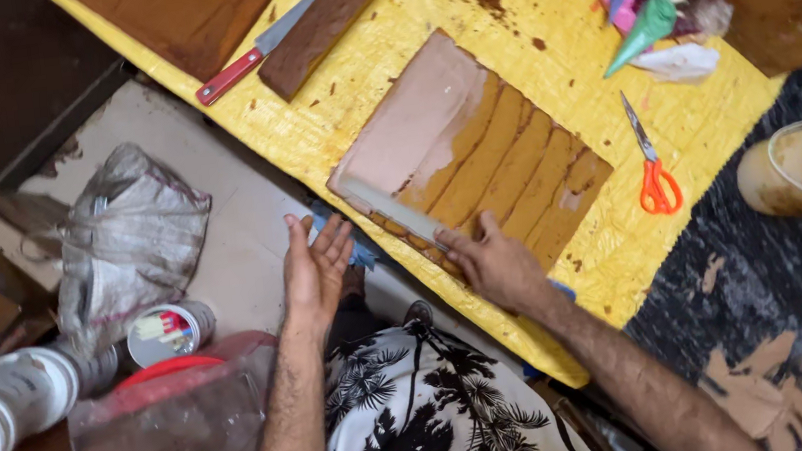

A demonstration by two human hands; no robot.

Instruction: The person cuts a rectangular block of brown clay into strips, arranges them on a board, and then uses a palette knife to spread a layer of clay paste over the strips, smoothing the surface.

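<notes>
I note the right hand (494, 263) gripping a flat scraper blade (399, 212) at frame centre, on the putty-smeared board (473, 152). Blade looks stiff, thin, probably slippery; hold its near end. Left hand (315, 265) released, empty.

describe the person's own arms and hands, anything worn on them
Both forearms are bare up to the lower picture edge: no sleeves reach them, and no gloves, watch or rings show on the left hand or the right hand. The forearms have visible dark hair. The shirt below them is white with a black palm-tree print.
</notes>
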